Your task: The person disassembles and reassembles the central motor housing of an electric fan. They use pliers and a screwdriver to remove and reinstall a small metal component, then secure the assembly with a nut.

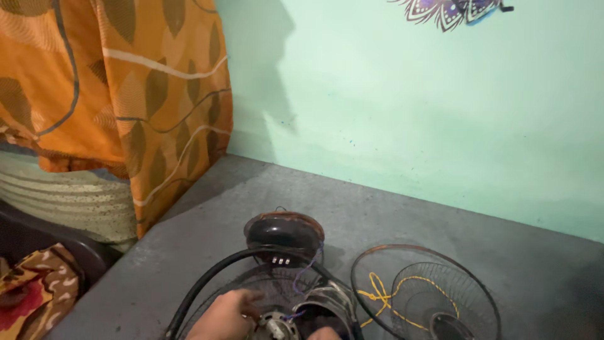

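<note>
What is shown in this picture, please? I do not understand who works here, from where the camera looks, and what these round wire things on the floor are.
There is no machine here: a person works with bare hands. The one picture comes from a camera on the person's head, looking down.

On the grey concrete floor lie parts of a taken-apart electric fan. The left hand touches the round metal motor part inside the black wire fan guard. Only a small bit of the right hand shows at the bottom edge; whether it holds anything cannot be seen. Behind stands a black dome-shaped motor cover. To the right lies a second round wire guard with yellow cord. An orange leaf-patterned curtain hangs beside the pale green wall.
</note>
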